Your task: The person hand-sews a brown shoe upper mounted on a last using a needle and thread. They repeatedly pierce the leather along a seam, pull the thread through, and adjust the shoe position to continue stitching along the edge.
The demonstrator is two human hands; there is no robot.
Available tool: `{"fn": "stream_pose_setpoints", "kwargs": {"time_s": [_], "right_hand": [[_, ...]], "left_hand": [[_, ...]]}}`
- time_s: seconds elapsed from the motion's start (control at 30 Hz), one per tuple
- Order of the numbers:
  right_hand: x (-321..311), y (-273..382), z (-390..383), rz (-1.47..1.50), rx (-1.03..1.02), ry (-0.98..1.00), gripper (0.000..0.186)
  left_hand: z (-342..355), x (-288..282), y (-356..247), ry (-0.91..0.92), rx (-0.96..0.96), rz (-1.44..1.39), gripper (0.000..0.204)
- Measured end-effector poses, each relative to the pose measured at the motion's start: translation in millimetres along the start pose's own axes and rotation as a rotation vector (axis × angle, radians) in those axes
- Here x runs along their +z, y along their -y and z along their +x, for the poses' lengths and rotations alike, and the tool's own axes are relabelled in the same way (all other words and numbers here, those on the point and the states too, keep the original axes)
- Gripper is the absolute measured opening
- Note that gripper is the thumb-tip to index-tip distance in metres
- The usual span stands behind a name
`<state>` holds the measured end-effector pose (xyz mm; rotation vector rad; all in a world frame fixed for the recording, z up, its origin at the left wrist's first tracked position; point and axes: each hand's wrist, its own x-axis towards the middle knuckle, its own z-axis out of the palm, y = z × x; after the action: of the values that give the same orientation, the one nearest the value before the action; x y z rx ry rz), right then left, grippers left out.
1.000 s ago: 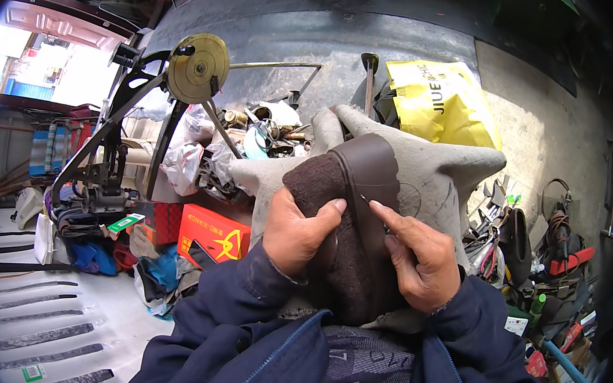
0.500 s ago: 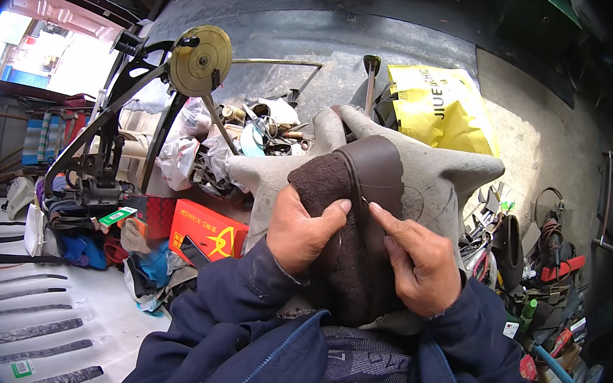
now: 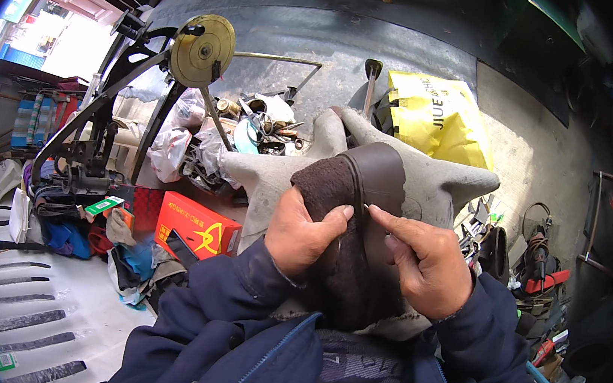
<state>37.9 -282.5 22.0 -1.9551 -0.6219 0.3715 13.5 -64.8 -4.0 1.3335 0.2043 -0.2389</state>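
A dark brown leather boot [image 3: 384, 172] with a fleecy lining lies across my lap on a thick grey cloth [image 3: 441, 174]. The lining is folded out along its left side, next to a seam. My left hand [image 3: 303, 230] grips the fleecy edge, thumb on top near the seam. Pinched in my right hand [image 3: 427, 262] is a thin needle [image 3: 367, 207], its tip close to the seam by the left thumb. A loop of dark thread runs faintly over the leather beside it. The boot's lower end is partly hidden between my arms.
A hand-cranked sewing machine [image 3: 102, 123] with a brass-coloured wheel [image 3: 203, 46] stands at left. An orange-red box [image 3: 200, 226] sits near my left forearm. Beyond the cloth are a yellow bag [image 3: 440, 116] and a pile of tools. More tools and a black boot [image 3: 495, 251] lie right.
My right hand has shifted slightly right and down, its fingers still at the seam. My left hand keeps its grip on the boot. The view has moved a little.
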Motion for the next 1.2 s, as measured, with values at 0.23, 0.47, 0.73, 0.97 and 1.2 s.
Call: {"fn": "stream_pose_setpoints", "kwargs": {"time_s": [0.23, 0.47, 0.73, 0.97, 1.2], "right_hand": [[-35.7, 7.8, 30.0, -0.131, 0.02, 0.227, 0.037], [-38.5, -6.9, 52.8, -0.012, -0.021, 0.296, 0.038], [-43.9, -33.8, 48.1, -0.091, -0.209, 0.3, 0.043], [-44.9, -38.9, 61.0, -0.003, -0.314, 0.293, 0.045], [-52.0, -32.6, 74.1, 0.048, -0.171, 0.409, 0.035]], "left_hand": [[0.1, -4.8, 4.9, 0.0, -0.025, -0.037, 0.038], [5.6, -7.1, 1.0, 0.045, 0.008, -0.047, 0.036], [6.9, 0.0, 2.8, -0.059, 0.007, -0.036, 0.031], [11.6, 2.5, 3.0, -0.01, 0.083, 0.039, 0.034], [13.2, -7.3, 3.6, 0.068, 0.059, -0.019, 0.036]]}}
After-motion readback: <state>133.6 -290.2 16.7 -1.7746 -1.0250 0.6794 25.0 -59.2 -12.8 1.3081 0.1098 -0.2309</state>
